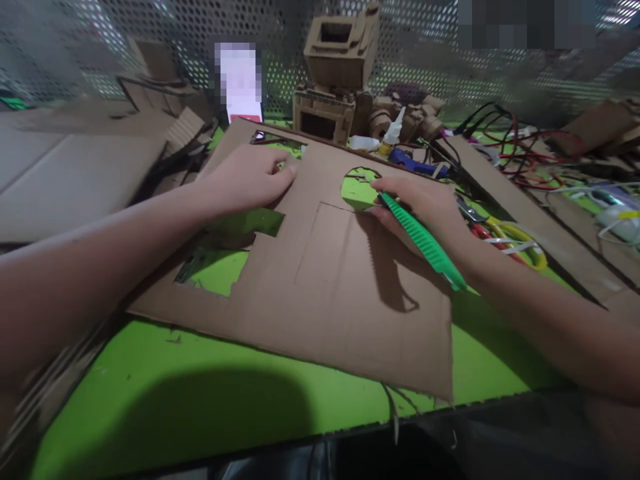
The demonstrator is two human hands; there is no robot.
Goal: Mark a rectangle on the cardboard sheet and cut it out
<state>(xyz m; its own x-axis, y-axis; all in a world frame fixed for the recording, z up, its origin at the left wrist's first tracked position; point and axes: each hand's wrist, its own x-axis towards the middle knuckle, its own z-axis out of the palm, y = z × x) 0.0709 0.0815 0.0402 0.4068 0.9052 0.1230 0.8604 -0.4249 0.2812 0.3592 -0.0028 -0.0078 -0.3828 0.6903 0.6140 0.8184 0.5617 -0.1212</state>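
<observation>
A brown cardboard sheet [340, 313] with several cutouts lies tilted across the green table. Pencil lines mark its middle, near a round hole. My right hand [425, 200] grips a green utility knife [425, 243] at the edge of that hole, with the handle slanting back toward me. The blade end is hidden at my fingertips. My left hand [250, 175] rests on the left part of the sheet, between two cutouts, thumb and forefinger stretched toward the right. Its other fingers are partly out of sight, and nothing shows in its grasp.
Behind the sheet stand cardboard box models [333, 60], a lit phone [243, 83], a glue bottle [394, 133] and a blue tool [417, 162]. Yellow cable [533, 243] and tangled red wires [530, 133] lie right. More cardboard [65, 180] is at left. The green table edge [240, 443] is near me.
</observation>
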